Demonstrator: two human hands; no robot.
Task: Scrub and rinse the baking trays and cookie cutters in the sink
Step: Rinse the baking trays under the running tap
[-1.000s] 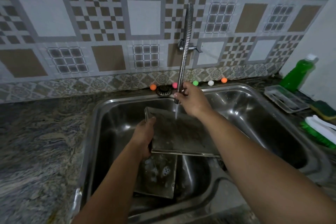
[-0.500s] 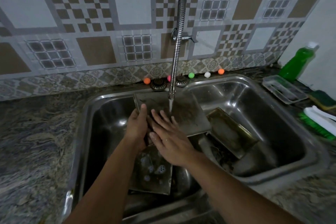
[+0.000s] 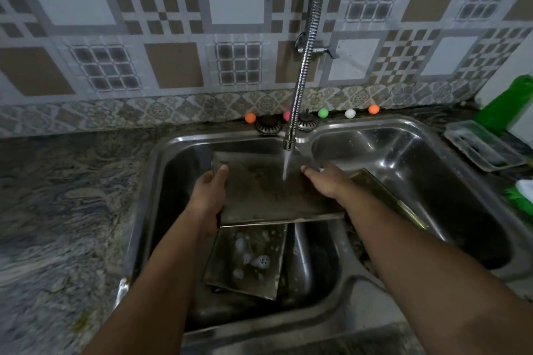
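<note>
A dark square baking tray (image 3: 268,193) is held level over the left sink basin (image 3: 173,181), under the running water from the flexible tap (image 3: 302,66). My left hand (image 3: 210,196) grips the tray's left edge, thumb on top. My right hand (image 3: 326,181) holds its right edge; its fingers are partly hidden behind the rim. A second tray (image 3: 248,259) with soap foam lies below in the basin. A third, brassy tray (image 3: 386,199) leans over the divider into the right basin (image 3: 432,167).
A green soap bottle (image 3: 507,104) and a clear plastic dish (image 3: 481,147) stand on the counter at right, with a green brush (image 3: 522,193) near the edge. Small coloured balls (image 3: 323,112) and two sink strainers (image 3: 268,124) line the back ledge. Granite counter (image 3: 63,196) spreads left.
My right hand left the tap, passed flat over the tray's surface, and now holds the tray's right edge. The left hand kept its grip. The view moved closer.
</note>
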